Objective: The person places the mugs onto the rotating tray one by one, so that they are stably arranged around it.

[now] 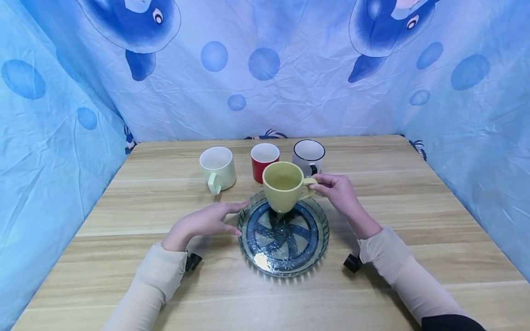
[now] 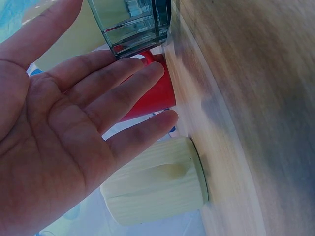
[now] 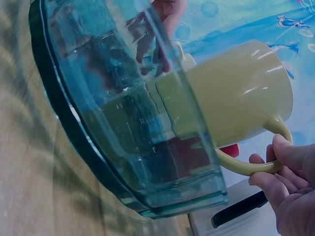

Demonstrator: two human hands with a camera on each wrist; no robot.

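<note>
Pinching the handle of the yellow mug point(image 1: 283, 189) between thumb and fingers, the right hand point(image 1: 339, 192) holds it over the far part of the fluted glass dish point(image 1: 290, 264); we cannot tell whether its base touches the glass. At the dish's left rim we see the left hand point(image 1: 207, 220), fingers straight and apart. Beyond, on the wooden table point(image 1: 165, 197), we find a pale green mug point(image 1: 221, 174), a red cup point(image 1: 258, 171) and a dark-rimmed white mug point(image 1: 301, 161).
</note>
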